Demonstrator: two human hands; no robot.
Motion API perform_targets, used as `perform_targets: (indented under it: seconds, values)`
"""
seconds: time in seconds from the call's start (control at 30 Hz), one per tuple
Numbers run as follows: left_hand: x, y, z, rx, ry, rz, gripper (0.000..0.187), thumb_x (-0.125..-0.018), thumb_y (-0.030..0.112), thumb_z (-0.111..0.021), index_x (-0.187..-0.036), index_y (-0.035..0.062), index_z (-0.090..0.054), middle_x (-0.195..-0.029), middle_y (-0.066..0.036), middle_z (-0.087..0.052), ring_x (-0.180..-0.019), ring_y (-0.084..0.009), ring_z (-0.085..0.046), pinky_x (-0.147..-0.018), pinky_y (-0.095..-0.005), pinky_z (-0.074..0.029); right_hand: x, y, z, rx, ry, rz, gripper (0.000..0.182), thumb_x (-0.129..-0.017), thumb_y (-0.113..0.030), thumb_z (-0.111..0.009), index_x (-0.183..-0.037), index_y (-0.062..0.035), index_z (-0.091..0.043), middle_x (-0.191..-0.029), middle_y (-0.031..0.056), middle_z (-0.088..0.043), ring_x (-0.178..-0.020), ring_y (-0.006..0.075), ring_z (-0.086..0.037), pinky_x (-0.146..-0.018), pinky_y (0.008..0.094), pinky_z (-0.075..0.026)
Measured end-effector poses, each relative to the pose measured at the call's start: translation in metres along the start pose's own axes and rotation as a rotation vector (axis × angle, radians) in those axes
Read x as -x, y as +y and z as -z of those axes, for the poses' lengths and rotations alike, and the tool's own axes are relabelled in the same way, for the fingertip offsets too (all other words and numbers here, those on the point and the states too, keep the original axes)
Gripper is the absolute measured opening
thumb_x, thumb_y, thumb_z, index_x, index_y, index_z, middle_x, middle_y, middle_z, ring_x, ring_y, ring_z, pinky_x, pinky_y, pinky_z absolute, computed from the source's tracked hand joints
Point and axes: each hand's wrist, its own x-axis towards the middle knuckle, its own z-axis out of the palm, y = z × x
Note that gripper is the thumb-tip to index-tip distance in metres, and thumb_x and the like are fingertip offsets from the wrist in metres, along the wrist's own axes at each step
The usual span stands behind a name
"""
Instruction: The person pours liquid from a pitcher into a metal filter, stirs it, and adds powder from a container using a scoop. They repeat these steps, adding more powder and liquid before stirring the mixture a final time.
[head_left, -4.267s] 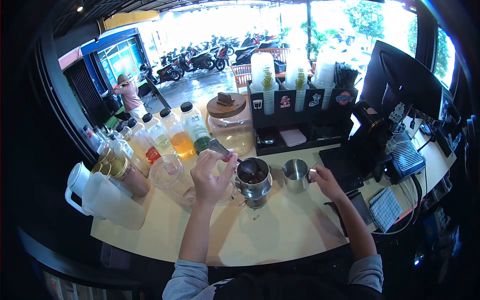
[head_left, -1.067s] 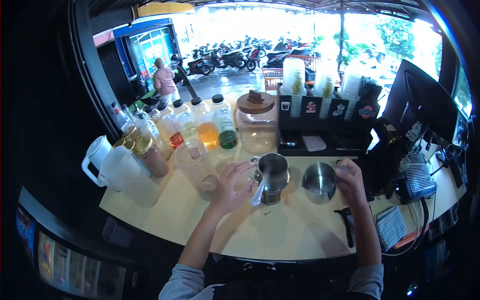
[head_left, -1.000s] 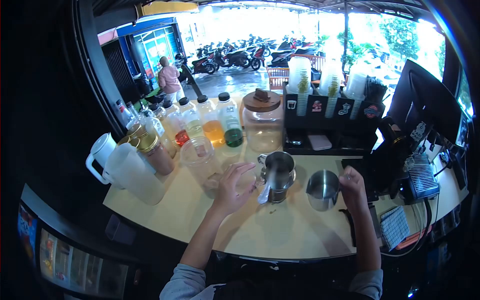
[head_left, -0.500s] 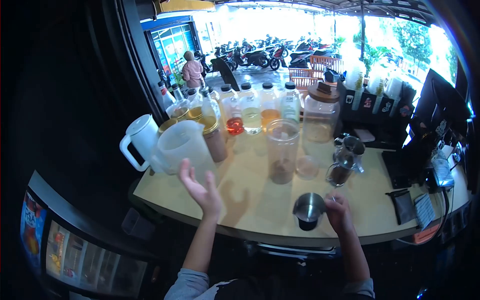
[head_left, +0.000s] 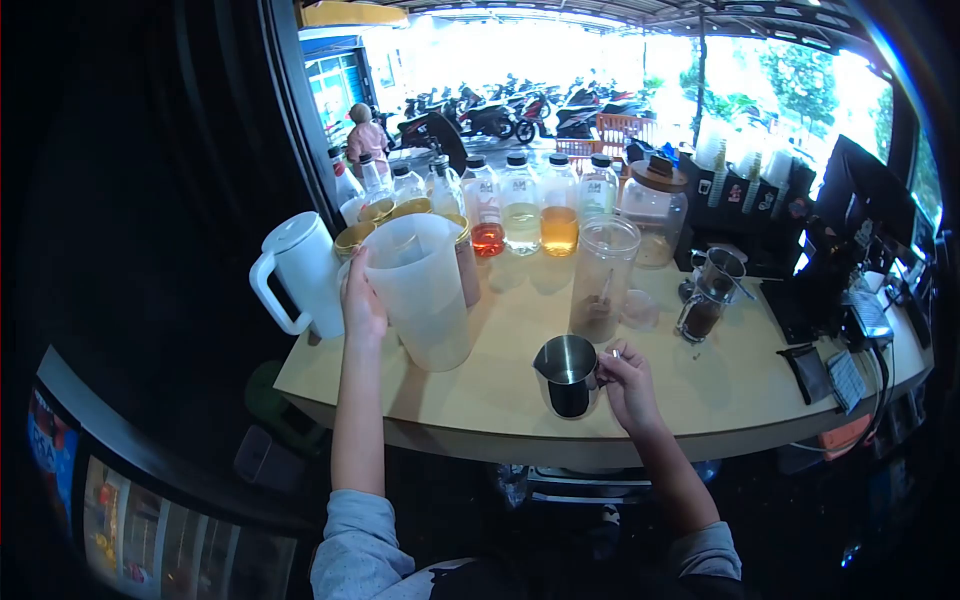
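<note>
My left hand (head_left: 362,305) is wrapped around the handle side of a translucent plastic pitcher (head_left: 425,300), which leans slightly. Whether its base rests on the table is hard to tell. In my right hand (head_left: 628,385) is the handle of a small stainless steel milk jug (head_left: 568,375), held over the table's front edge. The jug's mouth faces up, and its inside looks shiny. Just behind it stands a tall clear plastic jar (head_left: 605,270) with brown powder and what looks like a scoop inside. A round clear lid (head_left: 640,310) lies beside that jar.
A white lidded pitcher (head_left: 298,265) stands at the left. Several bottles of coloured liquid (head_left: 520,215) line the back, near a wooden-lidded glass jar (head_left: 655,215). At the right are a glass pot with dark contents (head_left: 700,315), a black pouch (head_left: 805,372) and a monitor (head_left: 865,210).
My left hand, open beside the translucent pitcher before, has closed on its handle side. The steel jug has moved left with my right hand. The whole view has shifted a little.
</note>
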Motion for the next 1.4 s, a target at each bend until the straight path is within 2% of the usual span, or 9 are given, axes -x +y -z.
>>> perform_targets:
  seconds: [0.17,0.27,0.33,0.47,0.6,0.67,0.87,0.93,1.4]
  values:
    - [0.007,0.003,-0.026,-0.043,-0.061,0.057,0.025,-0.092,0.017,-0.058,-0.114,0.0056,-0.054,-0.124,-0.008,-0.056,-0.115,-0.0175,-0.052,-0.1,-0.0326,-0.04,0.006,0.013,0.011,-0.006,0.084,-0.012,0.017,-0.086,-0.003,-0.057,-0.075,-0.009,-0.047,-0.065,0.0016,-0.05,-0.059,0.0113,-0.049,-0.058,0.0288,-0.044]
    - [0.021,-0.005,-0.057,-0.149,-0.112,-0.038,0.02,-0.091,0.014,-0.057,-0.109,0.0056,-0.054,-0.128,-0.012,-0.054,-0.117,-0.0182,-0.051,-0.103,-0.0325,-0.037,0.008,0.021,0.02,-0.14,0.056,0.016,0.017,-0.086,0.002,-0.06,-0.077,-0.009,-0.05,-0.074,0.0032,-0.061,-0.065,0.008,-0.054,-0.063,0.0208,-0.042]
    - [0.024,-0.011,-0.066,-0.275,-0.187,-0.114,0.021,-0.089,0.011,-0.058,-0.108,0.0041,-0.054,-0.13,-0.016,-0.054,-0.119,-0.0188,-0.05,-0.105,-0.0327,-0.035,0.006,0.026,0.028,-0.149,0.058,0.029,0.018,-0.086,0.002,-0.06,-0.076,-0.009,-0.049,-0.074,0.0032,-0.061,-0.065,0.0084,-0.054,-0.063,0.0216,-0.044]
    - [0.045,-0.017,-0.089,-0.336,-0.244,-0.061,0.022,-0.088,0.009,-0.06,-0.108,0.0039,-0.054,-0.127,-0.018,-0.055,-0.118,-0.0192,-0.051,-0.106,-0.0327,-0.034,0.004,0.016,0.018,-0.097,0.161,0.042,0.016,-0.087,0.0,-0.057,-0.076,-0.0076,-0.048,-0.068,0.0015,-0.052,-0.06,0.0099,-0.048,-0.058,0.0272,-0.043]
    - [0.058,-0.025,-0.105,-0.393,-0.29,-0.054,0.021,-0.087,0.007,-0.061,-0.107,0.0054,-0.056,-0.128,-0.02,-0.055,-0.12,-0.0213,-0.051,-0.107,-0.0333,-0.032,-0.004,0.023,0.03,-0.075,0.199,0.035,0.016,-0.087,0.0,-0.058,-0.077,-0.0075,-0.048,-0.068,0.002,-0.053,-0.06,0.0099,-0.048,-0.059,0.0266,-0.044]
    - [0.062,-0.029,-0.111,-0.419,-0.311,-0.061,0.019,-0.088,0.007,-0.06,-0.106,0.0073,-0.057,-0.129,-0.021,-0.054,-0.124,-0.0229,-0.049,-0.109,-0.0345,-0.029,-0.008,0.029,0.043,-0.075,0.15,0.07,0.021,-0.087,0.001,-0.059,-0.076,-0.0094,-0.045,-0.074,0.0043,-0.06,-0.068,0.0119,-0.06,-0.062,0.0253,-0.049]
    - [0.075,-0.048,-0.125,-0.41,-0.399,0.01,0.021,-0.087,0.007,-0.061,-0.107,0.0051,-0.056,-0.129,-0.023,-0.054,-0.12,-0.0216,-0.051,-0.106,-0.0344,-0.033,-0.007,0.024,0.047,-0.054,0.187,0.106,0.021,-0.088,-0.001,-0.059,-0.076,-0.0098,-0.044,-0.072,0.0039,-0.059,-0.062,0.0096,-0.054,-0.056,0.0234,-0.041]
    - [0.079,-0.051,-0.13,-0.433,-0.428,0.0,0.023,-0.086,0.004,-0.061,-0.107,0.0014,-0.052,-0.126,-0.02,-0.056,-0.109,-0.0175,-0.056,-0.095,-0.0311,-0.043,-0.007,0.024,0.047,-0.047,0.197,0.118,0.022,-0.088,-0.001,-0.059,-0.075,-0.01,-0.044,-0.072,0.0037,-0.059,-0.061,0.009,-0.052,-0.056,0.0233,-0.04]
    - [0.086,-0.057,-0.138,-0.53,-0.432,0.01,0.024,-0.087,0.007,-0.062,-0.108,0.0013,-0.053,-0.125,-0.019,-0.058,-0.108,-0.017,-0.056,-0.096,-0.0311,-0.042,-0.002,0.029,0.055,-0.023,0.209,0.127,0.015,-0.088,-0.003,-0.059,-0.079,-0.0092,-0.048,-0.071,-0.0016,-0.053,-0.066,0.0061,-0.049,-0.064,0.0218,-0.037]
